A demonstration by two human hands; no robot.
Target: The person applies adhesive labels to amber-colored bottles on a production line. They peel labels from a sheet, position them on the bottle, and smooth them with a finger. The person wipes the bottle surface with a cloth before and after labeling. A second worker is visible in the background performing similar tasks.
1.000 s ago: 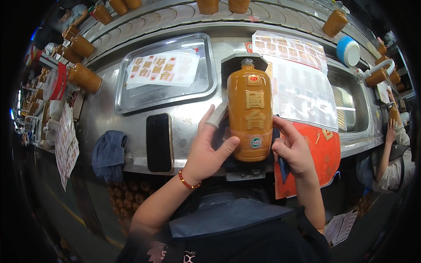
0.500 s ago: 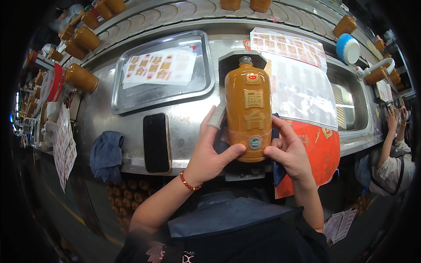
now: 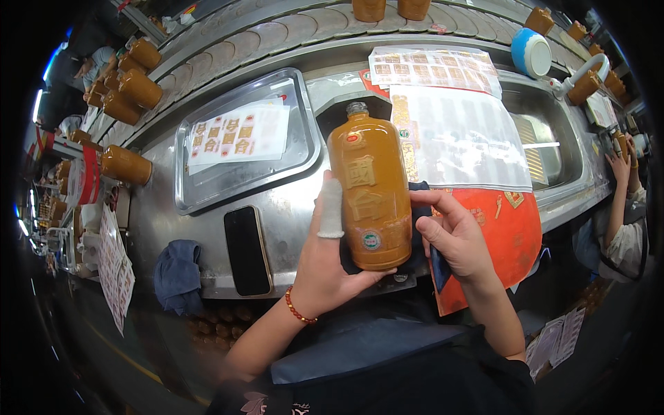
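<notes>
A glossy amber-brown bottle (image 3: 373, 200) with an open threaded neck, raised gold characters, a small red emblem and a round green-and-white sticker leans slightly left in front of me. My left hand (image 3: 319, 256) grips its left side and base, thumb along the bottom edge. A pale finger cover (image 3: 332, 207) is on one finger, and a red bead bracelet circles the wrist. At the bottle's right side is my right hand (image 3: 456, 238), fingers curled and thumb off the glass. Dark blue cloth (image 3: 440, 270) shows below and behind this hand, apparently held in its fingers.
A metal tray (image 3: 242, 181) with decal sheets, a phone (image 3: 247, 249) and a crumpled blue cloth (image 3: 178, 275) lie left. Right are decal sheets (image 3: 463, 138), a red sheet (image 3: 494, 235) and a sink (image 3: 574, 155). Behind runs a conveyor (image 3: 297, 34); a co-worker's arm (image 3: 618, 200) shows far right.
The bottle has shifted left and tilted, its neck now leaning left. My right thumb has come off its lower front, while my left hand keeps its hold. The view has turned slightly.
</notes>
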